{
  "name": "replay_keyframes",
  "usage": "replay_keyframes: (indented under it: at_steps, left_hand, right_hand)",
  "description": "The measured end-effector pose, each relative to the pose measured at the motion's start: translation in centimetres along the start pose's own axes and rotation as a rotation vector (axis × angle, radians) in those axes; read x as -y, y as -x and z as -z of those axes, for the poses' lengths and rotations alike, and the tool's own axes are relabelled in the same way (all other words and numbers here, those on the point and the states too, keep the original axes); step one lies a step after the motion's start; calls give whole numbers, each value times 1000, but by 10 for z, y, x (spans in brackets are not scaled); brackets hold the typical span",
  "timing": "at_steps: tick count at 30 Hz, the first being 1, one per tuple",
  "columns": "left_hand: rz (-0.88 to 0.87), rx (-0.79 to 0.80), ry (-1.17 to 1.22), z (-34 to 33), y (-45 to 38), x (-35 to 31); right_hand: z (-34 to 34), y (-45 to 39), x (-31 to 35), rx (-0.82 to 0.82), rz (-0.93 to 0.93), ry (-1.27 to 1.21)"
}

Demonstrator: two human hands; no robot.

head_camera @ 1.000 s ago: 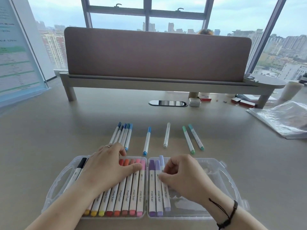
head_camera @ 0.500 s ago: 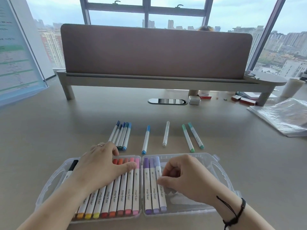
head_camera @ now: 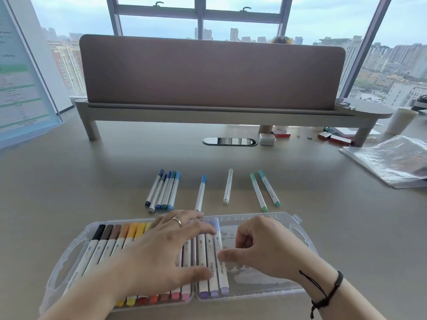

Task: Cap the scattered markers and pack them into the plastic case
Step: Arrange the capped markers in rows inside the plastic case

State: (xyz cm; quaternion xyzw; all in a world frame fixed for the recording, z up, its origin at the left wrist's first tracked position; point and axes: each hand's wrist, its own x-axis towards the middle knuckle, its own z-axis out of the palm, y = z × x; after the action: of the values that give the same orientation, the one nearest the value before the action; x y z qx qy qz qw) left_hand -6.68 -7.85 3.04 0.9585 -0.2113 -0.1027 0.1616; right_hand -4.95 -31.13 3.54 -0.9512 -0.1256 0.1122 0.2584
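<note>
The clear plastic case (head_camera: 69, 262) lies open in front of me at the near edge of the table (head_camera: 69, 181), its two halves side by side. In the left half a row of capped markers (head_camera: 108, 241) runs from black through browns, yellows and oranges to reds and pinks. My left hand (head_camera: 161, 252) comes in from the lower left, palm down, laid flat over the middle and right of that row. Its fingers are straight and slightly spread; they reach across the hinge so the fingertips (head_camera: 208, 227) rest on the caps of the purple markers (head_camera: 213, 264), and my thumb lies on their barrels nearer to me. There is a ring (head_camera: 176, 221) on one finger.

Those three purple markers lie at the left end of the right half. My right hand (head_camera: 268, 248) hovers over that half, wrist coming in from the lower right with a black cord bracelet (head_camera: 332, 285) on it. Its fingers are curled loosely inward, holding nothing, and the thumb points left, tip just beside the outermost purple marker; whether it touches I cannot tell.

Beyond the case, on the bare table, lie a bunch of blue markers (head_camera: 163, 189), a single blue marker (head_camera: 200, 192), a white marker (head_camera: 228, 185) and two green markers (head_camera: 263, 191).
</note>
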Motion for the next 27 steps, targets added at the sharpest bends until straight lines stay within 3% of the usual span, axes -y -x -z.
replay_keyframes:
  at_steps: [21, 27]
  left_hand:
    - [-72, 83, -122, -4, 0, 2]
    - [-86, 76, -150, -2, 4, 12]
  right_hand:
    - [-7, -4, -3, -19, -23, -25]
    - [-18, -1, 5, -101, 32, 31]
